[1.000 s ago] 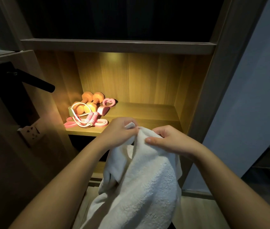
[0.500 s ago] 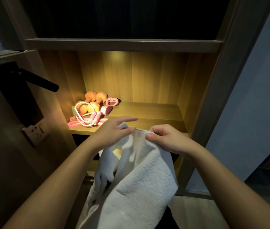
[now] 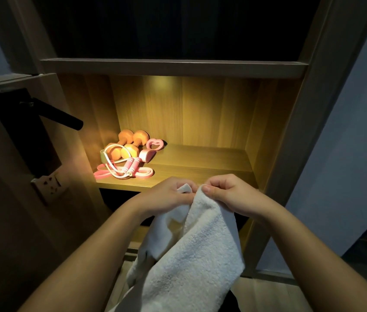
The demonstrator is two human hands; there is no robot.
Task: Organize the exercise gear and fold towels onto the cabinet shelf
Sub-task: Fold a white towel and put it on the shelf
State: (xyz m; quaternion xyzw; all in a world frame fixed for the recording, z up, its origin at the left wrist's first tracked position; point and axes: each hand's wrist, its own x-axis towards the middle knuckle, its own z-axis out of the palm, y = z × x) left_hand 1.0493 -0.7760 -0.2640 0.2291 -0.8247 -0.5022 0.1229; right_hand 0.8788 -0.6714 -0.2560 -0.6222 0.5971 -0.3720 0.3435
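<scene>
- Both hands, left hand (image 3: 166,195) and right hand (image 3: 227,192), pinch the white towel (image 3: 191,255) at lower centre.
- Orange dumbbells (image 3: 128,145) sit left on the lit shelf (image 3: 200,167).

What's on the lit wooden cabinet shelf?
Left side: two orange dumbbells, pink-handled skipping rope, flat pink band, pink heart-shaped ring. Left hand, right hand and white terry towel cover part of its front edge.
</scene>
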